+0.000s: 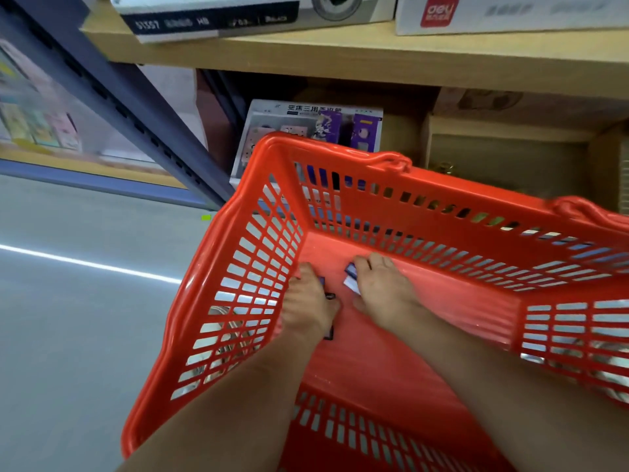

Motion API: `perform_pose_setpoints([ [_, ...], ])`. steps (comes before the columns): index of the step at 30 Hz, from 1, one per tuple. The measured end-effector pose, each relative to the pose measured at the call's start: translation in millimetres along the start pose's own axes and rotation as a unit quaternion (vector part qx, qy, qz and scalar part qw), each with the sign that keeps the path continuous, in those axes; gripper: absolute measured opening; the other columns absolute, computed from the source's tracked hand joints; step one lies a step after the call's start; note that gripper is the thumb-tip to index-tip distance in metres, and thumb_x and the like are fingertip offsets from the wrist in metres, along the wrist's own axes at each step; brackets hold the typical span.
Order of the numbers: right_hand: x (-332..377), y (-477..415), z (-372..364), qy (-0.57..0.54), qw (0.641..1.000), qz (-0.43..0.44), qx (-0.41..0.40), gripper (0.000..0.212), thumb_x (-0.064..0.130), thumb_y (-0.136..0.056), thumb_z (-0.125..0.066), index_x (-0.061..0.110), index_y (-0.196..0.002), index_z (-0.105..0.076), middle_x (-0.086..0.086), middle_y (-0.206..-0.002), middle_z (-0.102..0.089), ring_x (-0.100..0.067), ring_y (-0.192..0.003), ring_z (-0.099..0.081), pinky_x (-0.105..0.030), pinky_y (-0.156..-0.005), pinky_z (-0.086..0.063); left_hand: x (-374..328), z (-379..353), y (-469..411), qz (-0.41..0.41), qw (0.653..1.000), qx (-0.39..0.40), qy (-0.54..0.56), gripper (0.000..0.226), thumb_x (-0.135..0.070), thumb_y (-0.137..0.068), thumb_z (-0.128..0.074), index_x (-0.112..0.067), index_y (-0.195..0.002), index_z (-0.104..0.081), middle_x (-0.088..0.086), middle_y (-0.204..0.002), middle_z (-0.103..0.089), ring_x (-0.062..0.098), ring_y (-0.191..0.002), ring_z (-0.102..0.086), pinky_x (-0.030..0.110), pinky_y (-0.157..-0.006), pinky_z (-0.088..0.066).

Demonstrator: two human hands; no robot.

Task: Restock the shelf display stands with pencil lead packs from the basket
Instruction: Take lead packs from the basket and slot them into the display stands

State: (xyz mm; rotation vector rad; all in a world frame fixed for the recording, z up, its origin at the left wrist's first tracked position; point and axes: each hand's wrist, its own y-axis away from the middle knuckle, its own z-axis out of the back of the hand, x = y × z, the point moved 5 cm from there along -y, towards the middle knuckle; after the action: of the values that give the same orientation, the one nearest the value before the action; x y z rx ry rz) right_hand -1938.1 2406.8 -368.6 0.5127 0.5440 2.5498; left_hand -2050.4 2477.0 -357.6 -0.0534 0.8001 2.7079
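We're working the pick inside the basket (pixel 323 144): both hands are reaching down to its bottom, toward its far-left corner, where the pencil lead packs (pixel 350 269) are lying. The left hand (pixel 308 301) is curling over a few packs, with dark edges poking out past the palm and wrist. The right hand (pixel 381 287) is pinching a purple and a white pack at its thumb side, its other fingers bending down onto the basket bottom. To do this well, we're advising: sweep the strays together against the basket's left wall, stack them flat with faces aligned, then lift one firm handful per hand. The packs are looking small, thin and slick, so loose ones are likely to slip out of the grip or through the wall slots. The rest of the basket bottom is showing no other packs, so this is probably the final handful. Left of the basket, grey shop floor (pixel 68 301) is showing. Beyond it, a printed display box (pixel 306 124) and a cardboard carton (pixel 503 155) are sitting under a wooden shelf (pixel 340 52). Above, white cartons (pixel 211 15) are lying on that shelf. We're not seeing which stand takes these packs.
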Motion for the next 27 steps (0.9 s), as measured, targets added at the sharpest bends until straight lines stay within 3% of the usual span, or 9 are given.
perform_pose_setpoints([
  [5,-11.8,31.4,-18.0,0.011,0.997,-0.064,0.049,0.037,0.003,-0.093,-0.05,0.011,-0.128,-0.043,-0.012,-0.125,-0.049,-0.034,-0.101,-0.065,-0.038,-0.072,-0.051,-12.0,-5.3,13.3,-0.048,0.986,0.007,-0.163,0.073,-0.049,-0.087,-0.06,-0.005,-0.135,-0.029,0.012,-0.119,-0.057,0.024,-0.108,-0.061,0.035,-0.084,-0.052],
  [7,-17.9,44.0,-20.7,-0.114,0.987,-0.11,0.021,0.025,0.014,-0.093,-0.054,0.014,-0.118,-0.054,-0.012,-0.115,-0.06,-0.033,-0.101,-0.064,-0.036,-0.079,-0.049,-14.8,-2.8,15.3,-0.063,0.987,0.013,-0.149,0.076,-0.046,-0.085,-0.065,-0.004,-0.136,-0.028,0.014,-0.124,-0.053,0.026,-0.112,-0.059,0.035,-0.088,-0.051],
  [9,-19.9,52.9,-23.7,-0.264,0.95,-0.164,0.014,0.008,0.018,-0.092,-0.054,0.017,-0.085,-0.057,-0.013,-0.091,-0.065,-0.029,-0.085,-0.062,-0.031,-0.07,-0.042,-12.8,1.6,15.8,-0.061,0.992,0.021,-0.109,0.071,-0.036,-0.084,-0.068,-0.003,-0.135,-0.032,0.015,-0.127,-0.052,0.027,-0.114,-0.058,0.034,-0.09,-0.05],
  [11,-12.3,62.0,-33.1,-0.4,0.892,-0.203,0.057,0.026,0.015,-0.094,-0.056,0.017,-0.067,-0.053,-0.01,-0.074,-0.06,-0.023,-0.067,-0.056,-0.029,-0.062,-0.038,-8.0,7.9,13.3,-0.031,0.995,0.031,-0.085,0.058,-0.028,-0.083,-0.068,-0.005,-0.129,-0.042,0.012,-0.12,-0.058,0.026,-0.107,-0.062,0.033,-0.083,-0.052],
  [14,2.1,75.3,-36.5,-0.606,0.746,-0.25,0.116,0.015,0.015,-0.097,-0.058,0.016,-0.085,-0.065,-0.008,-0.084,-0.068,-0.019,-0.07,-0.064,-0.03,-0.067,-0.052,0.4,8.2,8.1,0.031,0.99,0.111,0.084,0.028,-0.015,-0.079,-0.073,-0.011,-0.105,-0.065,0.005,-0.099,-0.068,0.019,-0.085,-0.069,0.028,-0.07,-0.058],
  [16,9.6,82.1,-31.7,-0.67,0.677,-0.258,0.16,0.011,0.02,-0.097,-0.06,0.012,-0.103,-0.066,-0.009,-0.098,-0.072,-0.026,-0.088,-0.069,-0.041,-0.078,-0.058,1.7,3.5,12.3,0.057,0.95,0.19,0.24,0.017,-0.002,-0.077,-0.071,-0.009,-0.092,-0.072,0.011,-0.095,-0.072,0.022,-0.083,-0.07,0.031,-0.075,-0.059],
  [20,20.2,95.3,-11.9,-0.703,0.638,-0.228,0.215,0.02,0.023,-0.096,-0.062,0.009,-0.111,-0.062,-0.012,-0.1,-0.067,-0.024,-0.084,-0.065,-0.04,-0.071,-0.059,-7.4,16.9,35.6,0.094,0.87,0.242,0.419,0.021,0.014,-0.079,-0.063,-0.005,-0.088,-0.069,0.013,-0.089,-0.07,0.02,-0.077,-0.066,0.025,-0.062,-0.056],
  [24,22.9,108.8,29.2,-0.772,0.57,-0.209,0.188,0.011,0.019,-0.095,-0.062,0.008,-0.096,-0.063,-0.014,-0.079,-0.066,-0.019,-0.064,-0.063,-0.035,-0.059,-0.059,-24.3,53.9,54.6,0.054,0.813,0.238,0.529,0.014,0.002,-0.093,-0.053,-0.006,-0.089,-0.065,0.012,-0.09,-0.067,0.02,-0.083,-0.065,0.028,-0.072,-0.057],
  [27,25.7,117.5,75.3,-0.791,0.57,-0.164,0.149,0.013,0.02,-0.093,-0.063,0.007,-0.092,-0.063,-0.009,-0.069,-0.065,-0.016,-0.053,-0.062,-0.027,-0.048,-0.054,-40.7,93.5,71.5,-0.009,0.796,0.216,0.566,0.021,-0.01,-0.1,-0.046,-0.012,-0.093,-0.066,0.009,-0.096,-0.07,0.017,-0.087,-0.066,0.032,-0.082,-0.052],
])
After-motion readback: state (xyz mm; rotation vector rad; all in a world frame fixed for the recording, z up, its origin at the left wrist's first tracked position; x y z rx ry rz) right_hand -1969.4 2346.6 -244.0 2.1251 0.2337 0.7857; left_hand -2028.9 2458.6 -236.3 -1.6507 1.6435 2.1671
